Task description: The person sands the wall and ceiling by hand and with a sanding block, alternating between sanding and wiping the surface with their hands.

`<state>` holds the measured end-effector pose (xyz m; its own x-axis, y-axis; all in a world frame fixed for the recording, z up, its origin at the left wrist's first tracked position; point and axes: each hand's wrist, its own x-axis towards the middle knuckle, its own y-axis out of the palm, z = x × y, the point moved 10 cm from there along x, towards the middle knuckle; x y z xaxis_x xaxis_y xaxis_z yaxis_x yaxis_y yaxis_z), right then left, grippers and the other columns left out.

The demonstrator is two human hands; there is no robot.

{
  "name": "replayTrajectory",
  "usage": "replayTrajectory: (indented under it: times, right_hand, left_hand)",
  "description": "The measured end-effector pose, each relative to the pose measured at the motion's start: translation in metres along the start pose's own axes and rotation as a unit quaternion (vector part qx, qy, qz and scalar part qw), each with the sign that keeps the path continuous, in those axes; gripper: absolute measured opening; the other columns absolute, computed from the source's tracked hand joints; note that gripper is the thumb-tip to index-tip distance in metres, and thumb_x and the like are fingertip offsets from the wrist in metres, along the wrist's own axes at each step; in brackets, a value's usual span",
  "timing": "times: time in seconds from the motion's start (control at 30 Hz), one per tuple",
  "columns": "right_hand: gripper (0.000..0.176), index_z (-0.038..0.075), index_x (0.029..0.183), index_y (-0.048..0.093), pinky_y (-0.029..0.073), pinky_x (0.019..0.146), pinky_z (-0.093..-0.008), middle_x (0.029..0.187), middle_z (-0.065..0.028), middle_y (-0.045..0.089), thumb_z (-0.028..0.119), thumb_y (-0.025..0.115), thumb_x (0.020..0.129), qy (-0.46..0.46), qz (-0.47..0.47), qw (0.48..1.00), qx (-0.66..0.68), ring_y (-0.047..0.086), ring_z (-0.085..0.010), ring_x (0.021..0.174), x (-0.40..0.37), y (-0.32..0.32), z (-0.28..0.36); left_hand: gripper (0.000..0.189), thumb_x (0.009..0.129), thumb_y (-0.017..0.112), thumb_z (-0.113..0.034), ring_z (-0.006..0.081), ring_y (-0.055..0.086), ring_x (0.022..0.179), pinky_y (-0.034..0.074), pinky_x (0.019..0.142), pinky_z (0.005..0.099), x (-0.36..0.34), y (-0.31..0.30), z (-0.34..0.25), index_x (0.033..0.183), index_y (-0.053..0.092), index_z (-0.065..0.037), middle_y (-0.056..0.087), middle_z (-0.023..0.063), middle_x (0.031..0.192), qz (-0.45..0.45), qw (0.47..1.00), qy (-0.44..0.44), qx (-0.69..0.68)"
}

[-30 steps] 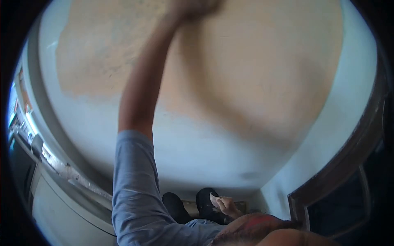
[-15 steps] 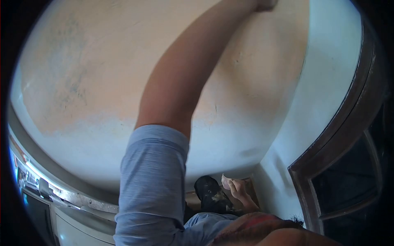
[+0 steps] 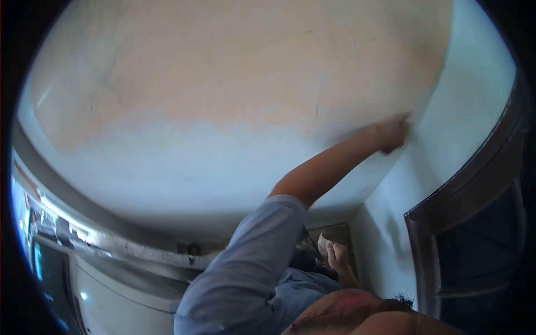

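Observation:
My left hand (image 3: 393, 133) is at the wall (image 3: 234, 151), close to the corner on the right. Its fingers are curled and blurred, and whatever they hold is hidden. The grey-blue sleeve (image 3: 251, 251) of that arm crosses the lower middle of the view. Low down near my body, my right hand (image 3: 338, 258) is closed on a small pale curved sheet of paper (image 3: 322, 244), which sticks up past the fingers. The wall is peach and patchy above, whitish below, with dark smudges at upper left and a few thin cracks.
A pale side wall (image 3: 469, 106) meets this wall at the right, beside a dark brown wooden frame (image 3: 463, 190) with dark panels. At lower left are a cluttered ledge (image 3: 128, 243) and a pale cabinet-like surface (image 3: 117, 290). A brownish patch (image 3: 335, 231) lies in the bottom corner.
My left hand has swept down and to the right, from the top of the view to near the corner. The right hand still holds the pale sheet. The view has shifted slightly.

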<state>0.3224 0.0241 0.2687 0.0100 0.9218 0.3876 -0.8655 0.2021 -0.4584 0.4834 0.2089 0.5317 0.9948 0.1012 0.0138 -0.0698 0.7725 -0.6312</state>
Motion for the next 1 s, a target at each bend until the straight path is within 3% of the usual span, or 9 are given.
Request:
replayTrajectory:
  times: [0.13,0.23,0.37,0.47,0.53,0.63,0.73,0.87,1.0]
  right_hand:
    - [0.023,-0.001,0.078,0.061,0.045,0.059,-0.0423,0.071,-0.0217,0.059,0.014,0.052,0.092,0.039,-0.002,0.999,0.007,0.060,-0.0404,0.067,-0.025,-0.004,-0.022]
    - [0.023,-0.001,0.080,0.062,0.045,0.059,-0.0417,0.072,-0.0218,0.060,0.014,0.051,0.092,0.022,0.011,0.999,0.027,0.060,-0.0395,0.066,-0.031,0.003,-0.019]
    - [0.022,-0.001,0.083,0.064,0.047,0.059,-0.0412,0.073,-0.0208,0.061,0.014,0.051,0.092,-0.046,0.086,0.994,0.043,0.061,-0.0376,0.066,-0.011,0.044,0.000]
    - [0.021,-0.001,0.085,0.064,0.048,0.060,-0.0411,0.075,-0.0202,0.063,0.015,0.052,0.092,-0.140,0.155,0.977,0.041,0.062,-0.0368,0.066,0.014,0.079,0.034]
    - [0.022,-0.001,0.085,0.064,0.048,0.060,-0.0404,0.075,-0.0200,0.063,0.015,0.051,0.092,-0.170,0.177,0.969,0.020,0.062,-0.0366,0.067,0.035,0.096,0.058]
    - [0.022,-0.001,0.086,0.064,0.047,0.059,-0.0382,0.075,-0.0200,0.062,0.016,0.051,0.093,-0.170,0.171,0.970,0.004,0.062,-0.0352,0.066,0.060,0.111,0.070]
    - [0.022,-0.001,0.087,0.064,0.045,0.060,-0.0353,0.075,-0.0182,0.063,0.015,0.051,0.093,-0.104,0.131,0.986,0.030,0.061,-0.0301,0.066,0.062,0.107,0.072]
    - [0.023,-0.002,0.095,0.065,0.044,0.066,-0.0314,0.081,-0.0101,0.066,0.014,0.049,0.095,0.015,0.143,0.974,0.172,0.060,-0.0172,0.073,0.046,0.118,0.037]
    - [0.024,-0.003,0.097,0.064,0.043,0.070,-0.0289,0.083,-0.0043,0.063,0.014,0.048,0.096,0.091,0.149,0.938,0.298,0.055,-0.0125,0.078,0.036,0.121,0.052]
  left_hand:
    - [0.032,0.082,0.066,-0.034,0.0315,0.056,0.113,0.044,0.097,0.0431,-0.126,-0.003,-0.010,0.108,0.069,-0.015,0.066,0.0090,0.112,-0.044,0.811,-0.081,-0.578]
    - [0.028,0.081,0.067,-0.021,0.0319,0.060,0.105,0.045,0.092,0.0442,-0.285,-0.095,0.065,0.106,0.067,-0.010,0.066,0.0089,0.112,-0.464,0.806,-0.253,-0.265]
    - [0.048,0.086,0.057,-0.021,0.0425,0.026,0.138,0.019,0.111,0.0533,-0.451,-0.129,0.106,0.131,0.050,-0.004,0.039,0.0234,0.143,-0.476,0.634,-0.608,0.046]
    - [0.053,0.087,0.057,-0.027,0.0373,0.020,0.141,0.014,0.112,0.0561,-0.438,-0.090,0.111,0.136,0.046,-0.010,0.030,0.0189,0.150,-0.297,0.680,-0.670,-0.007]
    - [0.058,0.086,0.060,-0.036,0.0331,0.025,0.140,0.008,0.112,0.0595,-0.367,-0.057,0.057,0.138,0.046,-0.016,0.033,0.0146,0.150,-0.268,0.883,-0.358,-0.144]
    - [0.041,0.088,0.060,-0.038,0.0339,0.060,0.110,0.044,0.096,0.0418,-0.356,-0.037,-0.014,0.117,0.065,-0.009,0.063,0.0164,0.117,-0.131,0.704,-0.258,-0.649]
    - [0.042,0.089,0.061,-0.033,0.0340,0.059,0.111,0.046,0.095,0.0399,-0.423,-0.020,-0.046,0.117,0.062,-0.001,0.063,0.0187,0.117,-0.301,0.606,-0.397,-0.620]
    - [0.048,0.093,0.057,-0.038,0.0306,0.056,0.117,0.045,0.096,0.0394,-0.466,0.054,-0.160,0.120,0.059,0.002,0.059,0.0191,0.124,-0.214,0.559,-0.561,-0.572]
    - [0.041,0.091,0.061,-0.034,0.0235,0.062,0.096,0.048,0.084,0.0346,-0.445,0.035,-0.210,0.115,0.063,-0.001,0.065,0.0170,0.109,-0.225,0.434,-0.443,-0.751]
